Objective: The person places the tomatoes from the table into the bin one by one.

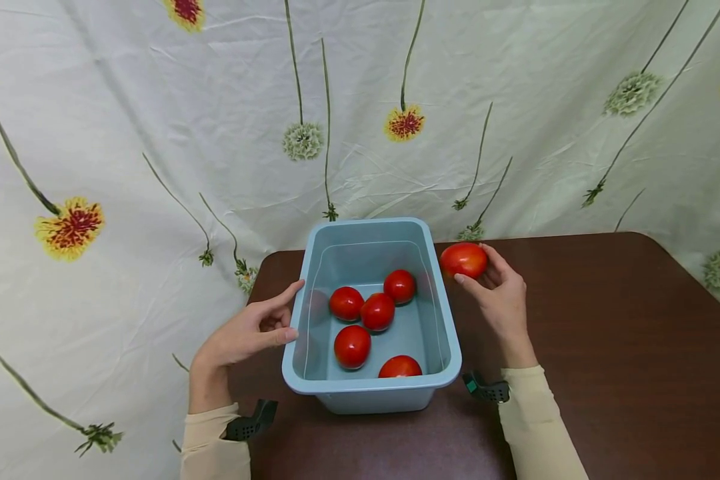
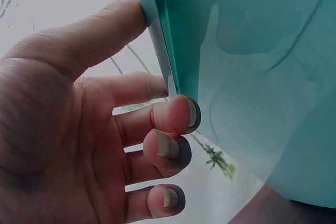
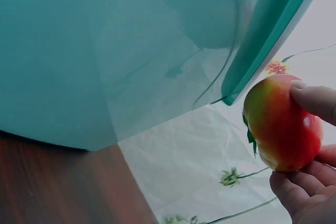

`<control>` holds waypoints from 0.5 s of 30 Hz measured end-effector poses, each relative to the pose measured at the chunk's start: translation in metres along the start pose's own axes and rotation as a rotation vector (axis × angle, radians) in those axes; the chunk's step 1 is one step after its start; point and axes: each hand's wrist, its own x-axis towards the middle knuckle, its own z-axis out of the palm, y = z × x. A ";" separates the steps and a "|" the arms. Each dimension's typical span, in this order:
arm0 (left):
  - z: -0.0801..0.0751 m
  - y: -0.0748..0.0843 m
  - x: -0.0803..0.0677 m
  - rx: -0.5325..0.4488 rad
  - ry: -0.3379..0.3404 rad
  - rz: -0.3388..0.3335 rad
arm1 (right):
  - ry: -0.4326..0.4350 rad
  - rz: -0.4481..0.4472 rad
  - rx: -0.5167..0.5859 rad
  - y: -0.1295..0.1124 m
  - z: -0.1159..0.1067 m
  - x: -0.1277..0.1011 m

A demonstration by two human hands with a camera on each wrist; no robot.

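Note:
A light blue plastic bin (image 1: 450, 333) stands on the table with several red tomatoes (image 1: 352, 347) inside. At its left side is my left hand (image 1: 249, 333), with the straight index finger and the thumb touching the rim, spread apart along it. The other fingers of that hand curl loosely, as the left wrist view shows. My right hand (image 1: 501, 293) holds a tomato (image 1: 463, 260) between thumb and fingertips, just outside the bin's right rim. In the right wrist view this tomato (image 3: 283, 124) is red with a yellow-green patch and green leaves at its stem end.
The dark brown table (image 1: 612, 347) extends to the right of the bin. Behind it hangs a pale cloth (image 1: 228, 120) printed with flowers. Black straps with small devices sit at both wrists, over beige sleeves (image 1: 537, 420).

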 end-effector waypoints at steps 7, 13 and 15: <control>0.000 -0.001 0.000 -0.001 -0.003 0.006 | 0.024 -0.047 -0.004 -0.011 -0.002 -0.003; 0.000 0.000 0.000 -0.001 -0.004 0.003 | 0.046 -0.111 -0.024 -0.019 -0.001 -0.007; 0.000 0.001 0.000 0.005 -0.005 0.000 | 0.048 -0.127 -0.025 -0.021 -0.001 -0.008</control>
